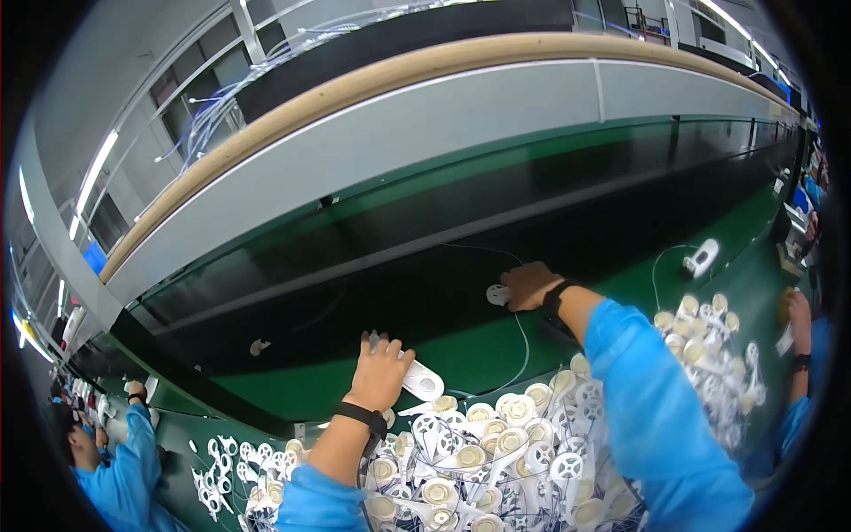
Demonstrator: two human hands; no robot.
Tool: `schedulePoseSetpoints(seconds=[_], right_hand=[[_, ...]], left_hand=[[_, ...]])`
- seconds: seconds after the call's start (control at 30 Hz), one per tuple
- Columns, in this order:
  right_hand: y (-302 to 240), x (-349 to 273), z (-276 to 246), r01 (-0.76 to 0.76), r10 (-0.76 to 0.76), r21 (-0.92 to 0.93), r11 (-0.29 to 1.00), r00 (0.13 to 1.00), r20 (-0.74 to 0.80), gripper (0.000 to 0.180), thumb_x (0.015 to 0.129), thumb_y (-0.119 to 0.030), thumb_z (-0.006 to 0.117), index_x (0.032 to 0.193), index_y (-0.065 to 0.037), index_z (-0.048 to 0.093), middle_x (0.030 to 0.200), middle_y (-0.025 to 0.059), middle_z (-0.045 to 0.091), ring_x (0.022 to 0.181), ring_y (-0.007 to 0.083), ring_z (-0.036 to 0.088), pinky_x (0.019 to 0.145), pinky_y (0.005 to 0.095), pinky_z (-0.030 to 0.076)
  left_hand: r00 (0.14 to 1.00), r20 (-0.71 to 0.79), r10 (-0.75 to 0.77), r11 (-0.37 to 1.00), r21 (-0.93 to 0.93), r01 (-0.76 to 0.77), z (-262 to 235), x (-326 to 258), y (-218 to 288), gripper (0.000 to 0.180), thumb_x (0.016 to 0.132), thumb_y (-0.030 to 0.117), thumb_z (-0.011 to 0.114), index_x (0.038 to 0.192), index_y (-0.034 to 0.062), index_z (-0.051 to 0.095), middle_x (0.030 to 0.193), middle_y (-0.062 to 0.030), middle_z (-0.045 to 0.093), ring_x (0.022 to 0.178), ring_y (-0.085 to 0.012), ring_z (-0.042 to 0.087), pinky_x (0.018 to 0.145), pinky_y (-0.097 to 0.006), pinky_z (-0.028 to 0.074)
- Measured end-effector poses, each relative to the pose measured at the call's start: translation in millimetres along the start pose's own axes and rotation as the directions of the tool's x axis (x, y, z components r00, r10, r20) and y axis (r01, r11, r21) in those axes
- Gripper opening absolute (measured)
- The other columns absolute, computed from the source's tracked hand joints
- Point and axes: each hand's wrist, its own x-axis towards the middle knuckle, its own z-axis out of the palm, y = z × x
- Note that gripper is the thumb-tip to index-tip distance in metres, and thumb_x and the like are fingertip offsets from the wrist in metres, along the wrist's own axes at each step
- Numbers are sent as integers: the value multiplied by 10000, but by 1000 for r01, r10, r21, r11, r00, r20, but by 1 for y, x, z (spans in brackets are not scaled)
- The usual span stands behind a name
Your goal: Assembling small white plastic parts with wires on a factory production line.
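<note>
One oblong white plastic piece with a ring-shaped end (424, 384), on the green worktop's near strip (332, 390), under the left hand (381, 372), fingers curled over it; whether clasped or merely covered, cannot tell. One round white plastic disc (497, 294), over the black belt (266, 310), apparently pinched at its edge by the right hand (530, 285), fingers drawn in. Progress, as judged: this handling unfinished; number completed, cannot tell. Outstanding, apparently: large tangled heap of white plastic parts with cream discs (470, 457), nearest the person, untouched by either hand.

White housing (425, 381) under left hand (378, 374), white disc (496, 294) in right hand (529, 285).
</note>
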Motion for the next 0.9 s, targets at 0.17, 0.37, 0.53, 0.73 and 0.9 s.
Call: schedulePoseSetpoints(seconds=[0.17, 0.37, 0.53, 0.73, 0.9], right_hand=[[26, -42, 2, -125, 125, -65, 990, 992, -7, 324, 736, -322, 687, 919, -60, 738, 952, 158, 717, 907, 319, 692, 777, 424, 549], [31, -78, -12, -126, 127, -64, 990, 992, 7, 370, 746, -362, 722, 973, -69, 733, 970, 148, 712, 920, 311, 689, 791, 412, 555], [31, -125, -58, -78, 76, -13, 997, 989, -129, 388, 749, -361, 730, 924, -15, 717, 923, 180, 700, 902, 332, 679, 797, 413, 544], [5, -223, -147, 44, -8, 99, 994, 942, -335, 375, 736, -313, 699, 913, 15, 657, 777, 231, 664, 768, 398, 663, 725, 455, 537], [-20, -312, -214, 232, -74, 306, 923, 889, -451, 278, 755, -219, 687, 865, 28, 625, 706, 213, 641, 634, 357, 640, 602, 392, 508]], left_hand=[[992, -117, -55, 997, -63, 48, -43, -5, 4, 490, 651, 108, 742, 1131, 105, 643, 1106, -110, 590, 1154, -304, 522, 1085, -548, 311], [951, -263, -163, 971, -216, 107, -91, -32, 15, 490, 617, 190, 809, 1068, 81, 649, 1044, -111, 613, 1043, -302, 566, 1024, -500, 384], [883, -326, -337, 867, -474, 155, -126, -53, 36, 492, 616, 284, 832, 1000, 33, 653, 898, -111, 643, 851, -308, 637, 767, -412, 488], [801, -276, -531, 673, -712, 201, -141, -72, 58, 507, 649, 338, 842, 957, 0, 624, 885, -151, 665, 781, -337, 663, 670, -396, 521], [705, -125, -698, 158, -987, -18, -129, -92, 65, 364, 752, 174, 814, 963, -17, 587, 836, -67, 647, 753, -115, 597, 668, -268, 488]])
